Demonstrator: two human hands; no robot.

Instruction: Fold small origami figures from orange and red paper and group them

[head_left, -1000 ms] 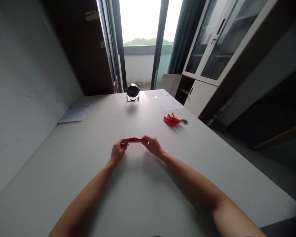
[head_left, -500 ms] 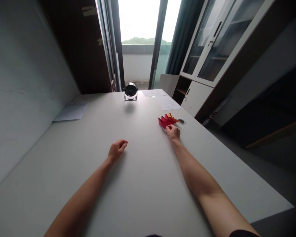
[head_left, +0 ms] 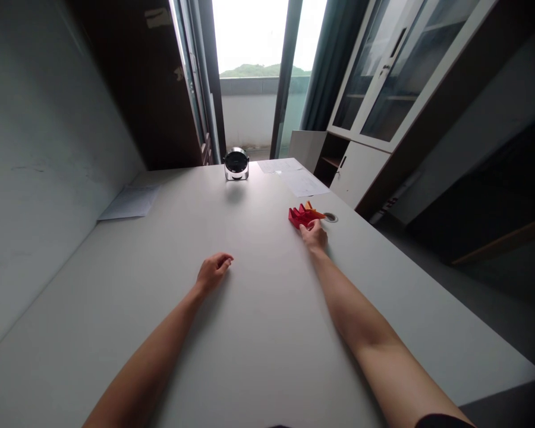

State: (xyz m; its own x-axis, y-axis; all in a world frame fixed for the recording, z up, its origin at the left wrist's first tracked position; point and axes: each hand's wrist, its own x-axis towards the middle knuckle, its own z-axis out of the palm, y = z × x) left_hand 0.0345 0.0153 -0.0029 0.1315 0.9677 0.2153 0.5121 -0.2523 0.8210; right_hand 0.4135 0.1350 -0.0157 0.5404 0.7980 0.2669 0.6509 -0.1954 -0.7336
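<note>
Several red folded-paper boats [head_left: 297, 216] stand close together in a row on the right side of the white table [head_left: 249, 333]. An orange folded-paper boat [head_left: 311, 208] adjoins them at the right end. My right hand [head_left: 315, 235] is at their near side, thumb and fingers closed on the near edge of a red paper boat; the fingers hide part of it. My left hand [head_left: 212, 271] rests on the table left of the middle. Its fingers are curled in towards the thumb, and nothing shows in them.
A round black device on a silver stand [head_left: 236, 163] is at the table's far edge. Paper sheets [head_left: 302, 182] lie at the far right, and more paper [head_left: 130, 201] lies by the left wall. A round cable hole [head_left: 331, 217] sits beside the boats. Cabinets [head_left: 361, 166] stand beyond the right edge.
The fingers of my right hand have shifted slightly at the near edge of the boats, with the thumb and forefinger further apart. My left hand keeps its pose. The view has moved a little.
</note>
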